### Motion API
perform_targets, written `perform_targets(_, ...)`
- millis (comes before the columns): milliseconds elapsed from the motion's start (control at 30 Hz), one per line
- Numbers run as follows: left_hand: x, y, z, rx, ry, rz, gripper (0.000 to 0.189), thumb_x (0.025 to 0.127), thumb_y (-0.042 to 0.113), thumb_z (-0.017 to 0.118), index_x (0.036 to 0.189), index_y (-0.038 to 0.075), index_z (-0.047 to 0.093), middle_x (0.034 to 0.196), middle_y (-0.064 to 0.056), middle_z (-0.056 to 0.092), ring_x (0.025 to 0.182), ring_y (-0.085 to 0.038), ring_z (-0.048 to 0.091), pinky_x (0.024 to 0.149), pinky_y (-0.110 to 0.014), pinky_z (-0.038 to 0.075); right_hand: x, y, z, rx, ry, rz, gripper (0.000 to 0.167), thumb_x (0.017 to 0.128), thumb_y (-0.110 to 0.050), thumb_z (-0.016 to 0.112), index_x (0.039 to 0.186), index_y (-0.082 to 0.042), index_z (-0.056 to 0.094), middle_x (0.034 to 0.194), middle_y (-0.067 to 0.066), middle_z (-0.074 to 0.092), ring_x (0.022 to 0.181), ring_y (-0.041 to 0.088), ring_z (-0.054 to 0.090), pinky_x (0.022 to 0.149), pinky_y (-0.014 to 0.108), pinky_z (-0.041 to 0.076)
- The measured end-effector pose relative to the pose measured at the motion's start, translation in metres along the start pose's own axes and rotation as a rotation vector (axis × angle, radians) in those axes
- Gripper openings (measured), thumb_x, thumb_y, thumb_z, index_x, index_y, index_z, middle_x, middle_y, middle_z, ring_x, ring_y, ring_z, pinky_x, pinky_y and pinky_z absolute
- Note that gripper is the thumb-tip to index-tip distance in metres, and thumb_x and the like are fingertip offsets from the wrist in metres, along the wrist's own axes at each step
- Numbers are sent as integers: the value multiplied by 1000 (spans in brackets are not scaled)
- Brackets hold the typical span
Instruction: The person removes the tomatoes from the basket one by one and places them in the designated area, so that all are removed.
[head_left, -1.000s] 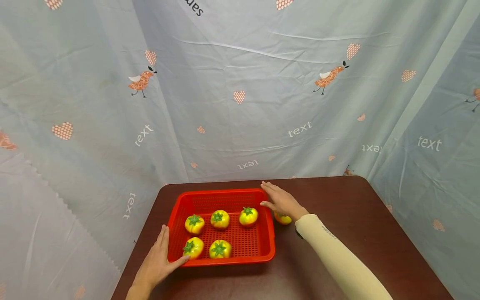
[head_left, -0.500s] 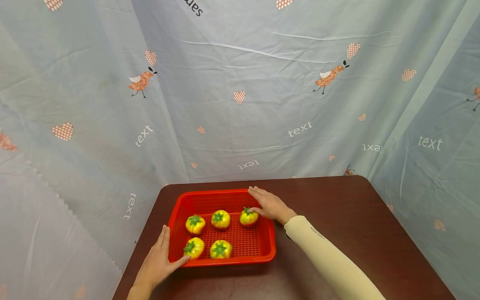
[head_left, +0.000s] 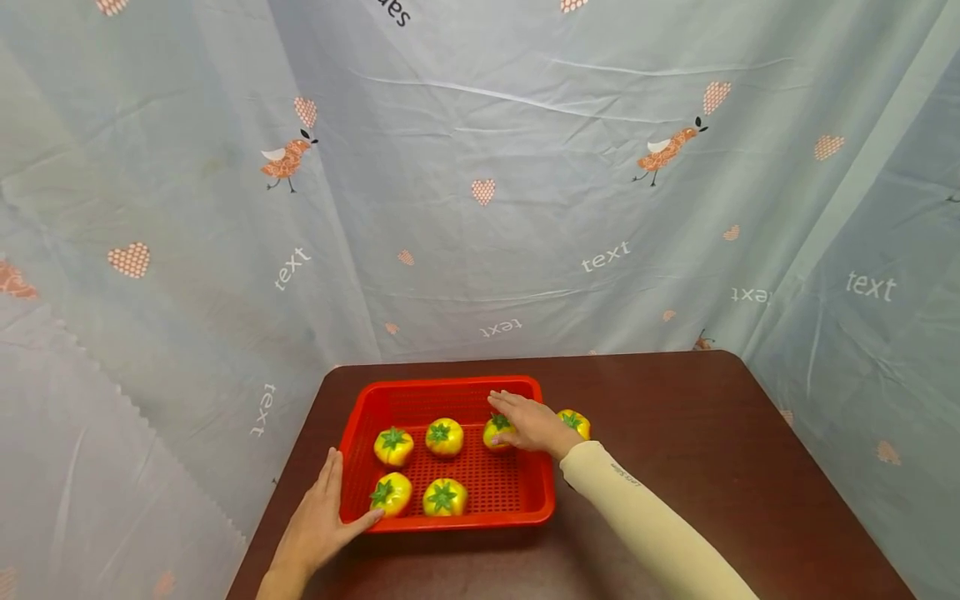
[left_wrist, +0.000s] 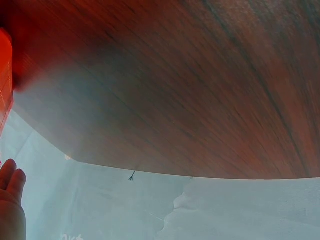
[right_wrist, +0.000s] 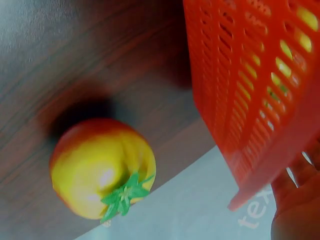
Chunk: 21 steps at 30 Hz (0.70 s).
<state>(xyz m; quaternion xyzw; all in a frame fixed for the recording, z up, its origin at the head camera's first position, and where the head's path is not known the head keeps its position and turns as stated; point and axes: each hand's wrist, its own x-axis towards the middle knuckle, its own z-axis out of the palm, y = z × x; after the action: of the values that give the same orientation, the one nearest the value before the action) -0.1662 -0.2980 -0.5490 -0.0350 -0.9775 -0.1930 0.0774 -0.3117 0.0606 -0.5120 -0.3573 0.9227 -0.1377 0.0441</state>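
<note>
A red slotted plastic basket [head_left: 480,522] holds several yellow-red tomatoes with green leafy tops. My left hand [head_left: 313,521] lies against its left side, fingers straight along the outer wall and thumb at the front rim. In the left wrist view only a few fingers of that hand show at the lower left. My right hand [head_left: 532,427] reaches over the basket's right rim. Its fingers extend past the back-right tomato [head_left: 495,427], and its thumb overlaps that tomato's front, partly hiding it. Outside the basket, just beyond the right wrist, sits another tomato [right_wrist: 102,170] on the table.
The dark brown wooden table [head_left: 675,467] extends to the right and front of the basket. Behind it and at both sides hangs a pale blue-grey curtain [head_left: 480,250] printed with birds, hearts and lettering.
My right hand has moved left and down, from the basket's right rim to the back-right tomato. The outside tomato, hidden half a second ago, shows again. My left hand stays in place.
</note>
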Motion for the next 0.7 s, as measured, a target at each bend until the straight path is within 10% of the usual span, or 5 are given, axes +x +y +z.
perform_targets(700,-1,1,1,11,32,19,115,78,62,70,151,-10,19,156,-33,23,129,-54,42,100,-65,41,-2,-8,18,-198,-88,-19,77,87,-54,63,148,-11,44,154,5,43,142,24,40,113,42,39)
